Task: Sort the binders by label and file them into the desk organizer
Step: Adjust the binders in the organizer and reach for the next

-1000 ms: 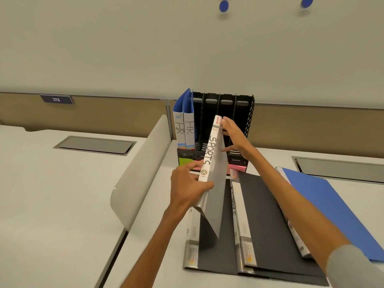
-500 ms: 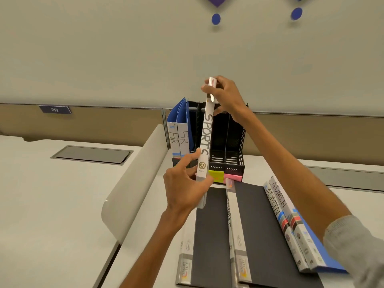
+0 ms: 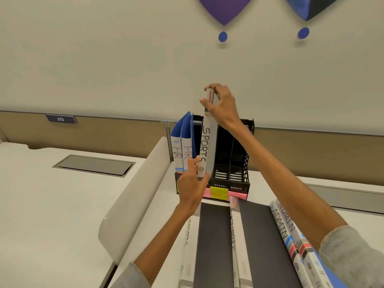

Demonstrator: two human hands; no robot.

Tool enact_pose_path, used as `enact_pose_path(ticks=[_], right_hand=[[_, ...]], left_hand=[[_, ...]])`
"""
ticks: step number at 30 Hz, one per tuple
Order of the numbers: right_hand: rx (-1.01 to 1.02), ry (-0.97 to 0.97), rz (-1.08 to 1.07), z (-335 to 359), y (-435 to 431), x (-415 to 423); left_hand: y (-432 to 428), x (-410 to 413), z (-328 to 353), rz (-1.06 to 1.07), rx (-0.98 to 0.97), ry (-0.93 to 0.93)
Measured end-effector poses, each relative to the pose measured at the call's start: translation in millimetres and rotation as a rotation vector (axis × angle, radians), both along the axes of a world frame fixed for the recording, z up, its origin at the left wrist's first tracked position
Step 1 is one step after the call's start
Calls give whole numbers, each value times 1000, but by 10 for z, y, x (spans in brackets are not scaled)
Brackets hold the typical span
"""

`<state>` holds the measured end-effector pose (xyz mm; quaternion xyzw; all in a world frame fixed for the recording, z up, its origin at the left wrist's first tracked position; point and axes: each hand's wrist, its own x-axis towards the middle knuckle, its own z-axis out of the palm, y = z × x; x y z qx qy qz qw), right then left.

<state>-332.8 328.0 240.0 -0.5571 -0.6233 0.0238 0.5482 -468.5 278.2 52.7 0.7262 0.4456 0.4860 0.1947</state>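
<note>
Right hand clamped on the top end of the upright SPORTS binder, thumb and fingers curled over its upper edge. The binder stands nearly vertical, white spine toward the camera, at the front of the black desk organizer, just right of the two blue HR binders already filed on the organizer's left side. Its lower end is partly hidden by the left hand, so cannot tell whether it sits fully in the slot. Left hand not closed: fingers nearly straight, pointing up against the lower spine, thumb spread out by the binder's bottom corner. The organizer's compartments to the right of the held binder show bare black mesh. A yellow sticky label and a pink label strip sit on the organizer's front lip. On the counter in front lie a second SPORTS binder flat with a dark cover, beside it another dark-covered binder whose spine text is too foreshortened to read, and at right two ADMIN binders side by side, touching. A curved divider stands left of the counter.
</note>
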Motion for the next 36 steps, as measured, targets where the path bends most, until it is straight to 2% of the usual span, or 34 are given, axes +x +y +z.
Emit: enact_pose_path(ticks=[3,8,15,22,32,36], right_hand=[[-32,-27,-11,-200,64,77],[-61,-121,35,-377,190,147],[-58,-48,33,-522,370,247],[-116,-15,58,-571,604,277],[-106,-14,58,-678,815,271],[-71,-18,49,-727,832,267]], left_hand=[[98,69,-221,28,-27,46],[276,181,-443,-57,-173,39],[575,212,-772,-59,-316,181],[932,241,-915,-228,-435,335],[1134,191,-1028,-88,-428,283],[1135,213,-1046,-16,-348,294]])
